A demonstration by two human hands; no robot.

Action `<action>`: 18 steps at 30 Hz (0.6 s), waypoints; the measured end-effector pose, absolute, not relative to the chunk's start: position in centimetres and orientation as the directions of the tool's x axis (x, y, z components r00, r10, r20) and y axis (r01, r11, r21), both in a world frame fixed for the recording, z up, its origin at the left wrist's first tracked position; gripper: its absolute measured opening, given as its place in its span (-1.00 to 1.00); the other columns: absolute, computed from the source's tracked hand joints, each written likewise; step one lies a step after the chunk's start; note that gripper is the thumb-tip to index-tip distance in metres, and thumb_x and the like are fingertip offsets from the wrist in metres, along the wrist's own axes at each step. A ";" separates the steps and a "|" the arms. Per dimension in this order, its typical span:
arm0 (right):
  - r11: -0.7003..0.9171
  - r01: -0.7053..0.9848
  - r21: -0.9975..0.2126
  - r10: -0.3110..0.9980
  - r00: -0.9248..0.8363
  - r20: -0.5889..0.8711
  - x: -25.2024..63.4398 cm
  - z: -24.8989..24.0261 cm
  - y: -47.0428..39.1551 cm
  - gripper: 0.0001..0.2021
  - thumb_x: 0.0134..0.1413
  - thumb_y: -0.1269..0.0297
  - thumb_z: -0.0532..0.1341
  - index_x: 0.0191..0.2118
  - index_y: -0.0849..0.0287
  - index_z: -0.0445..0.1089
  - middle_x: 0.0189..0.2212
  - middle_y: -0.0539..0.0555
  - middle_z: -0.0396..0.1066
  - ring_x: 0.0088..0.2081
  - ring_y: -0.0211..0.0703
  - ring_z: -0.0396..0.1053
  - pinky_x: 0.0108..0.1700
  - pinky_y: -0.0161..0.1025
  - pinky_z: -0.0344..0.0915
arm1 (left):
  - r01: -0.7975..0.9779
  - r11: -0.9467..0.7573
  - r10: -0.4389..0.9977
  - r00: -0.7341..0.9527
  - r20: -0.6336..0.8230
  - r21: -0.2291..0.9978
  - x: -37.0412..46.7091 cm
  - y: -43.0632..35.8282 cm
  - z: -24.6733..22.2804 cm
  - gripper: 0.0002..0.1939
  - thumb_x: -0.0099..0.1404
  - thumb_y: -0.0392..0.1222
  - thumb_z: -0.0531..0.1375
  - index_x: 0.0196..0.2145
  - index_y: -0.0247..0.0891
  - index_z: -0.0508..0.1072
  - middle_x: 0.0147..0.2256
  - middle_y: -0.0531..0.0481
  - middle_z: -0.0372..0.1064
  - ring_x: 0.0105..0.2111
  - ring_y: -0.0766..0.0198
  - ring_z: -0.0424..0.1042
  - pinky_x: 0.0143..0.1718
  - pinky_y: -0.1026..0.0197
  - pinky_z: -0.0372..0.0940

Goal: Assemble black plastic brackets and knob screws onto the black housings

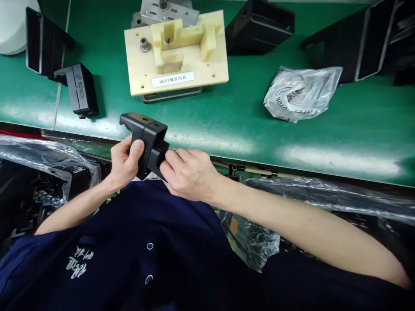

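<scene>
My left hand is wrapped round a black plastic housing, thumb pressed on its near side. The housing is held up over the bench's front edge, with a hooked lip pointing left and holes in its top. In my right hand is a smaller black ribbed plastic part, pinched by curled fingers against the housing's right side. Whether that part sits inside the housing or only touches it, I cannot tell. On the bench to the left lies a similar black housing marked BOSCH.
A cream fixture with a label stands at the back middle, before a metal plate. Black bins line the back. A plastic bag of small parts lies right on the green bench. Plastic-lined containers flank my body.
</scene>
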State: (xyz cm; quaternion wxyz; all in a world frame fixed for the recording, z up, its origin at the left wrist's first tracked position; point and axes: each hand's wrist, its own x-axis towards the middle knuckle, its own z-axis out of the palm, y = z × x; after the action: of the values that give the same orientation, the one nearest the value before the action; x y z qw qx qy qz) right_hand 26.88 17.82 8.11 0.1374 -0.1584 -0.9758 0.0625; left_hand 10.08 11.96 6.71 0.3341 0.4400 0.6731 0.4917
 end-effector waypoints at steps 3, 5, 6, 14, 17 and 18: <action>0.925 0.325 -0.196 0.363 -0.907 0.213 27.7 7.2 16.3 -0.84 0.08 0.32 0.16 -0.44 0.26 0.40 -0.53 0.11 0.27 -0.51 -0.17 0.14 -0.49 -0.22 -0.19 | 0.249 0.161 0.947 -0.313 -0.078 0.955 10.3 11.9 6.0 -0.41 0.25 0.33 0.10 -0.63 -0.24 0.21 -0.65 0.11 -0.06 -0.61 0.37 -0.10 -0.58 0.22 -0.08; 0.900 0.365 -0.240 0.410 -0.894 0.179 27.9 6.6 15.7 -0.79 0.12 0.26 0.17 -0.45 0.27 0.40 -0.52 0.10 0.28 -0.52 -0.19 0.15 -0.49 -0.23 -0.18 | 0.249 0.218 0.957 -0.242 -0.157 0.944 10.1 12.0 5.5 -0.42 0.25 0.32 0.11 -0.62 -0.25 0.24 -0.65 0.11 -0.01 -0.61 0.38 -0.09 -0.60 0.24 -0.07; 0.885 0.384 -0.264 0.434 -0.885 0.168 27.9 6.4 15.6 -0.77 0.14 0.24 0.16 -0.45 0.27 0.41 -0.52 0.10 0.29 -0.53 -0.19 0.15 -0.49 -0.24 -0.17 | 0.250 0.252 0.957 -0.207 -0.203 0.935 10.0 12.1 5.4 -0.42 0.23 0.33 0.13 -0.61 -0.25 0.25 -0.65 0.10 0.01 -0.61 0.38 -0.08 -0.61 0.25 -0.07; 0.742 0.552 -0.381 0.633 -0.763 0.128 26.3 6.3 18.2 -0.62 0.22 0.07 0.08 -0.38 0.28 0.46 -0.52 0.07 0.28 -0.53 -0.23 0.10 -0.49 -0.25 -0.27 | 0.353 0.321 0.943 -0.201 -0.264 0.879 8.2 12.3 6.3 -0.39 0.17 0.37 0.15 -0.64 -0.24 0.19 -0.67 0.12 -0.04 -0.64 0.40 -0.10 -0.67 0.28 -0.10; 0.745 0.537 -0.395 0.622 -0.773 0.124 26.1 6.4 19.5 -0.64 0.20 0.05 0.12 -0.35 0.26 0.46 -0.52 0.04 0.26 -0.52 -0.24 0.10 -0.48 -0.25 -0.29 | 0.354 0.316 0.939 -0.250 -0.236 0.880 8.4 11.9 6.0 -0.36 0.17 0.40 0.13 -0.66 -0.24 0.13 -0.66 0.12 -0.07 -0.63 0.41 -0.11 -0.66 0.27 -0.09; 0.756 0.521 -0.396 0.608 -0.783 0.133 26.1 6.5 19.7 -0.66 0.20 0.06 0.13 -0.34 0.25 0.46 -0.51 0.04 0.26 -0.51 -0.24 0.11 -0.47 -0.25 -0.29 | 0.341 0.312 0.936 -0.269 -0.226 0.887 8.5 11.7 5.7 -0.35 0.17 0.41 0.12 -0.65 -0.24 0.13 -0.66 0.13 -0.08 -0.62 0.41 -0.12 -0.65 0.27 -0.09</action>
State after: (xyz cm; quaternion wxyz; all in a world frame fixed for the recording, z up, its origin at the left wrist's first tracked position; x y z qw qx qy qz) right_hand 26.06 19.67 6.51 0.1275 -0.3041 -0.9284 0.1714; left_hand 8.50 11.68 5.74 0.4000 0.4533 0.7042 0.3723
